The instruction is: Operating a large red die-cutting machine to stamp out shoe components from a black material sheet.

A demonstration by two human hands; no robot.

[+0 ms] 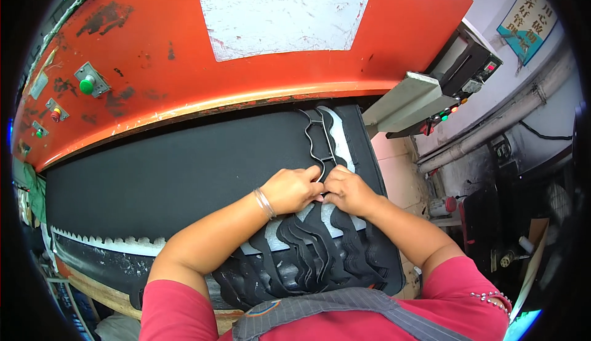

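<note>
A wavy steel cutting die point(309, 133), an open frame with cross bars, lies on a large black sheet point(184, 162). Its near end runs under my fingers. My left hand point(294, 190), with bangles at the wrist, is closed in a pinch at that end. Close against it, my right hand point(348, 190) pinches too, fingertips almost meeting the left's. What sits between the fingertips is hidden; black material shows around them. Just nearer to me, several wavy-edged black strips point(317, 242) hang over the sheet's front edge. A pale strip of surface point(340, 138) shows right of the die.
A big orange machine body point(154, 39) spans the far side, with buttons point(87, 86) at left. A grey swing arm point(409, 104) with a control box juts in at right. A jagged white edge point(111, 242) runs along the front left. Pipes point(486, 131) line the right wall.
</note>
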